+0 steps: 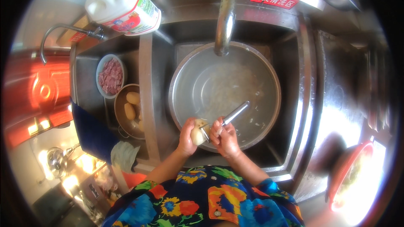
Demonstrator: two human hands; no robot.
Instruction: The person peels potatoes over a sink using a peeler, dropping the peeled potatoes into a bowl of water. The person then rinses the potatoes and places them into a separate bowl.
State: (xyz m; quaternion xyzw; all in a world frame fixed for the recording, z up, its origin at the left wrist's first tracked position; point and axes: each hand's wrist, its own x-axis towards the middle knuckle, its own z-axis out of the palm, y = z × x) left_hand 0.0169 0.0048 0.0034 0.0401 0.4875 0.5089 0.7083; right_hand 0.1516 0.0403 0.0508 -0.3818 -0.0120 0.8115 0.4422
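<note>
My left hand [187, 137] holds a pale, partly peeled potato [198, 135] over the near rim of a large round metal basin [174, 78]. In my right hand [225, 137] is a metal peeler [235, 113], its handle pointing up and to the right and its blade against the potato. Cloudy water with a few small pale scraps fills the basin, which stands in a steel sink. To the left, a metal bowl [117, 118] holds several potatoes [129, 111].
A faucet [224, 22] reaches over the basin. A bowl of raw meat [110, 76] sits in the left sink compartment. A pump bottle [126, 9] stands on the back ledge. A grey-green cloth [124, 156] hangs at the front left; a red basket [352, 176] is at the right.
</note>
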